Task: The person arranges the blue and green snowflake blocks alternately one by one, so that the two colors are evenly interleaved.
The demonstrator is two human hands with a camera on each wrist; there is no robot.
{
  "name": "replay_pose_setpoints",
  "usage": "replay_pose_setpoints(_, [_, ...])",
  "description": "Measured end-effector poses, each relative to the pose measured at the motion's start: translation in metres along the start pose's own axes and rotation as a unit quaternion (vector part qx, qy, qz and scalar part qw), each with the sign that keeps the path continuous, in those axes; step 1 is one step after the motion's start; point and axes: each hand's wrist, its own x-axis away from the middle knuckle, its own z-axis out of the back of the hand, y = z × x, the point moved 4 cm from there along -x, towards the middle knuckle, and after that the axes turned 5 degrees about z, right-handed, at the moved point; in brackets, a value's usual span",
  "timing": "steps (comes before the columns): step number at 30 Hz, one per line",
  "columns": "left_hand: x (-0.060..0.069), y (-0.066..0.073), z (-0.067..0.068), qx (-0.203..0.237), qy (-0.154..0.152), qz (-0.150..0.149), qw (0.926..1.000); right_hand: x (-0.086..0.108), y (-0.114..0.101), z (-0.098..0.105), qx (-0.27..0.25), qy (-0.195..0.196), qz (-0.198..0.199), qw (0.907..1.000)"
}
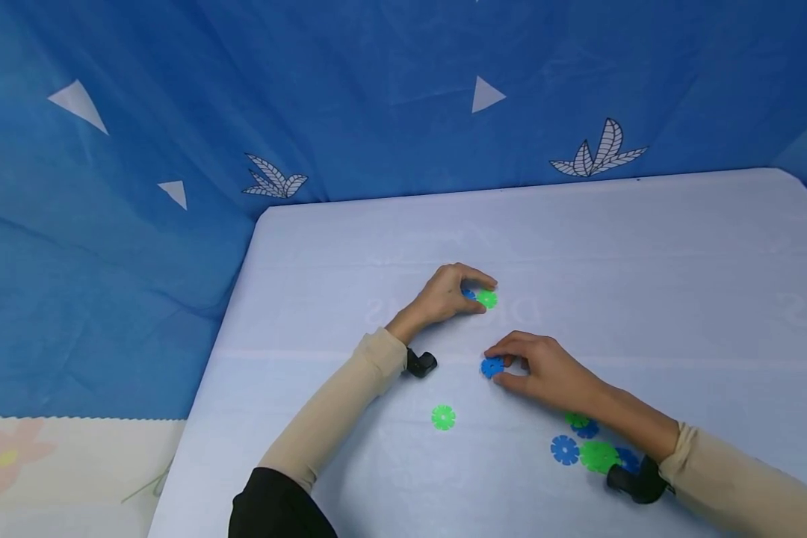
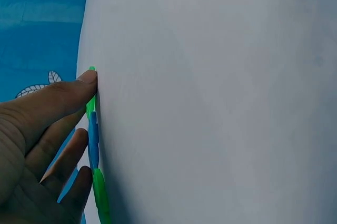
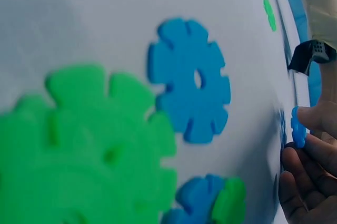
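Observation:
In the head view my left hand (image 1: 446, 294) pinches a green notched disc (image 1: 487, 299) at its rim, with a blue disc (image 1: 468, 294) beside it, partly under the hand. The left wrist view shows the thumb of the left hand (image 2: 50, 124) on a green disc (image 2: 91, 105), a blue disc (image 2: 93, 142) and another green one (image 2: 100, 197) following in a row. My right hand (image 1: 548, 371), lower and to the right, holds a blue disc (image 1: 492, 367) between thumb and fingers; the right wrist view shows this disc (image 3: 298, 127) edge-on in the right hand (image 3: 310, 168).
A single green disc (image 1: 443, 418) lies on the white table (image 1: 296, 299) below the left hand. Several blue and green discs, among them a blue one (image 1: 565, 450) and a larger green one (image 1: 599, 456), lie beside and under the right forearm. A blue curtain (image 1: 390, 97) hangs behind the table.

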Motion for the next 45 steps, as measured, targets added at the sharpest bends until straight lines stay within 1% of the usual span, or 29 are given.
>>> replay_pose_setpoints(4, [0.0, 0.0, 0.0, -0.006, 0.0, 0.002, 1.0, -0.002, 0.004, 0.004, 0.005, 0.011, -0.008, 0.9999])
replay_pose_setpoints(8, [0.0, 0.0, 0.0, -0.01, 0.0, 0.0, 0.9999, -0.005, 0.009, 0.01, -0.001, 0.03, -0.014, 0.9994])
replay_pose_setpoints(12, [0.0, 0.001, 0.0, -0.009, 0.002, -0.005, 0.9999, -0.008, 0.014, 0.016, 0.002, 0.049, -0.029, 0.9984])
replay_pose_setpoints(15, [0.0, 0.001, 0.0, -0.01, 0.003, -0.007, 0.9999, -0.011, 0.017, 0.02, 0.008, 0.052, -0.037, 0.9979])
replay_pose_setpoints(22, [0.0, 0.001, 0.001, -0.009, 0.004, -0.007, 0.9999, -0.018, 0.022, 0.027, 0.019, 0.058, -0.033, 0.9976])
replay_pose_setpoints(30, [0.0, -0.001, 0.0, -0.001, 0.0, -0.014, 0.9999, -0.024, 0.027, 0.034, 0.039, 0.07, -0.05, 0.9955])
replay_pose_setpoints(37, [0.0, 0.0, 0.0, 0.002, 0.003, -0.012, 0.9999, -0.029, 0.032, 0.038, 0.053, 0.086, -0.053, 0.9934])
replay_pose_setpoints(45, [0.0, -0.001, 0.0, 0.003, 0.001, -0.009, 1.0, -0.036, 0.034, 0.04, 0.069, 0.089, -0.056, 0.9921])
